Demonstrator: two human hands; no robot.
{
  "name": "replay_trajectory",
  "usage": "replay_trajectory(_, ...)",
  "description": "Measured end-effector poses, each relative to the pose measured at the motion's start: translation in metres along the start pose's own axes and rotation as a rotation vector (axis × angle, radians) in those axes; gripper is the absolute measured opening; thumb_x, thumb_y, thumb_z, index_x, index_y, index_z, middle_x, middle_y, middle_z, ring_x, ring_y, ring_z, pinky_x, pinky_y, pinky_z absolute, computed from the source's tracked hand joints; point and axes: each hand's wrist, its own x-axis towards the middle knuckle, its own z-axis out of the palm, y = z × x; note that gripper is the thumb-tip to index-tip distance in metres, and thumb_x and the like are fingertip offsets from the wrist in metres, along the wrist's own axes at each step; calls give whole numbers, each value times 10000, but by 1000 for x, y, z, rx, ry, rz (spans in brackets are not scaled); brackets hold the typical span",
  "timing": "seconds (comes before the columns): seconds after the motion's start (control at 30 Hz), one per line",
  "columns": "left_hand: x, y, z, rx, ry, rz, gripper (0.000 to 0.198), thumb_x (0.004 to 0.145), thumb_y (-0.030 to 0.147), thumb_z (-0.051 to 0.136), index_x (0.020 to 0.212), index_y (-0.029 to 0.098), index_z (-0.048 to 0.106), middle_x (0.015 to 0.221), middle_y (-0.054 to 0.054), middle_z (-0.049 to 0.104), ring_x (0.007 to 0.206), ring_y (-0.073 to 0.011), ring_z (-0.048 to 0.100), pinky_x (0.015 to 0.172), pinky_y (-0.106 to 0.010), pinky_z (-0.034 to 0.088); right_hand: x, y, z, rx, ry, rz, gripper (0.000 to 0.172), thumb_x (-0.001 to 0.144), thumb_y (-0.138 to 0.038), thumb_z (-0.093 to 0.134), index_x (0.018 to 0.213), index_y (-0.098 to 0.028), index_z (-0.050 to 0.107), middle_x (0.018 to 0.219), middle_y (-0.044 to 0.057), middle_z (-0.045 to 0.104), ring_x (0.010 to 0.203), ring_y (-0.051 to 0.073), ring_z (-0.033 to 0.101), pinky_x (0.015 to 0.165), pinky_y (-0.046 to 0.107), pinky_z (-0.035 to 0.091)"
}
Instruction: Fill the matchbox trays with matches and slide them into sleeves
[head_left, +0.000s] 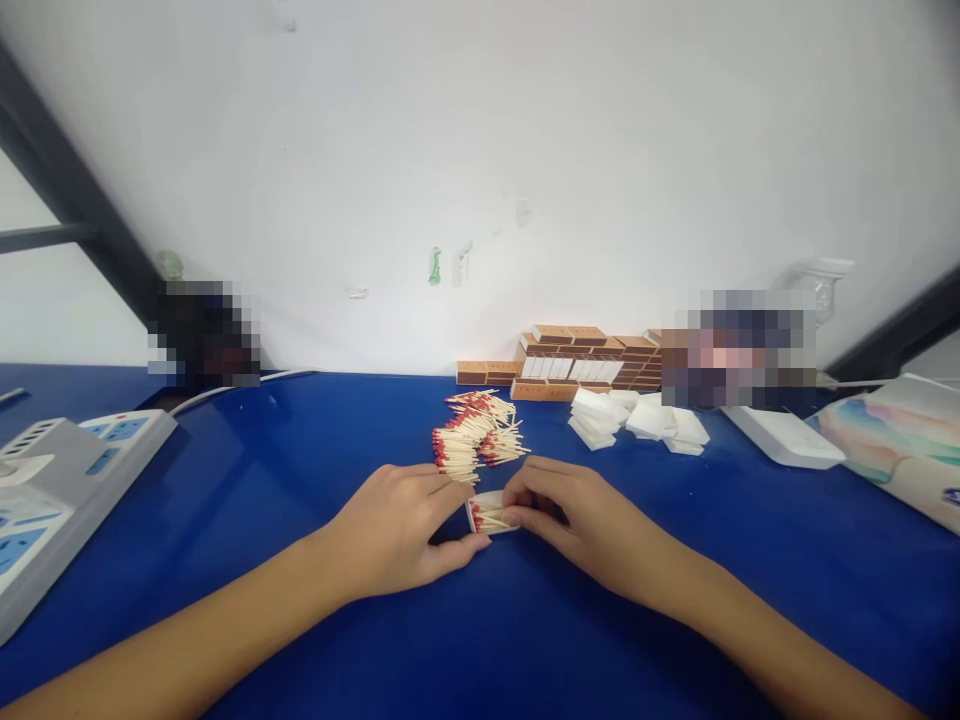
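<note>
A small white tray (470, 517) with red-tipped matches in it lies on the blue table between my hands. My left hand (405, 525) grips the tray's left end between thumb and fingers. At its right end, my right hand (559, 505) has thumb and fingertips pinched over the matches; whatever they hold is too small to make out. Just beyond the tray, a loose pile of matches (469, 440) with red heads is spread on the table, close to my left fingers.
Stacked brown matchboxes (551, 390) line the wall. White empty trays (652, 418) lie in front of them. A white box (784, 437) and a colourful packet (892, 430) sit at the right. A power strip (124, 460) is at the left on the blue table (285, 480).
</note>
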Motion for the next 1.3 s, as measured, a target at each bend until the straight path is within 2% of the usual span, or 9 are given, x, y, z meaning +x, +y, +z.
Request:
replay_trajectory(0.1,0,0,0,2,9,4,295,953,444,651,1061,176,708,847,-42,760,767,-220,731,621,-321,534,0,-2,-2,4,1,43,49,983,-248,658,939,-225,663,885,-10,688,758,144,600,693,266,458)
replay_trajectory(0.33,-1,0,0,-4,-14,-1,319,959,460,642,1080,172,706,870,-42,762,786,-233,738,637,-344,548,0,-1,-3,7,-23,64,104,994,-234,623,899,-227,662,888,-17,698,744,138,597,698,266,453)
replay_trajectory(0.87,-1,-1,0,2,1,17,324,966,457,633,1095,168,702,835,-25,746,755,-219,724,616,-335,526,-1,1,-3,-28,-2,26,146,1055,-227,504,931,-215,580,961,23,639,835,164,589,745,296,454)
replay_trajectory(1.0,-2,-1,0,-5,9,24,314,962,453,640,1081,167,694,837,-23,738,774,-221,726,624,-337,529,-3,-1,3,-9,-31,-11,114,1033,-214,543,936,-217,602,945,14,620,806,148,572,712,277,446)
replay_trajectory(1.13,-1,-1,0,-10,48,67,292,964,430,645,1074,161,679,819,-17,722,737,-208,706,609,-328,515,-3,-5,5,-21,5,3,69,1019,-246,582,982,-223,636,891,9,608,759,146,549,673,277,430)
replay_trajectory(1.3,0,1,0,-15,86,116,275,970,414,648,1058,153,666,790,-7,708,707,-194,693,602,-315,502,-3,-7,5,-4,-18,-23,127,1027,-229,570,1017,-231,696,904,12,625,763,137,573,682,267,438)
